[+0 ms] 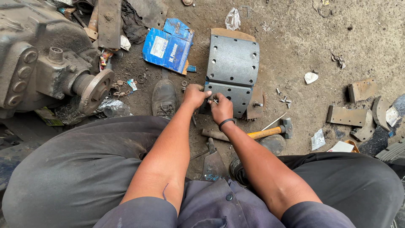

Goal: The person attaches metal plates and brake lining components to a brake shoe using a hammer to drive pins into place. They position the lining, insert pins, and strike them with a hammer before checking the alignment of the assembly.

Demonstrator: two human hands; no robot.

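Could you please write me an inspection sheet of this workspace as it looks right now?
Surface: bare dirt floor, dusty and littered.
Job's things: curved grey brake shoe with rivet holes, lying flat; a small rivet sits between the hands.
Clutter: hammer, torn blue carton, loose rivets, worn lining pieces.
Grippers: left hand and right hand meet at the shoe's near edge, fingers pinching the small part.
Cables: nothing seen.
Surroundings: large grey gearbox housing at left; the person's boot beside the shoe.
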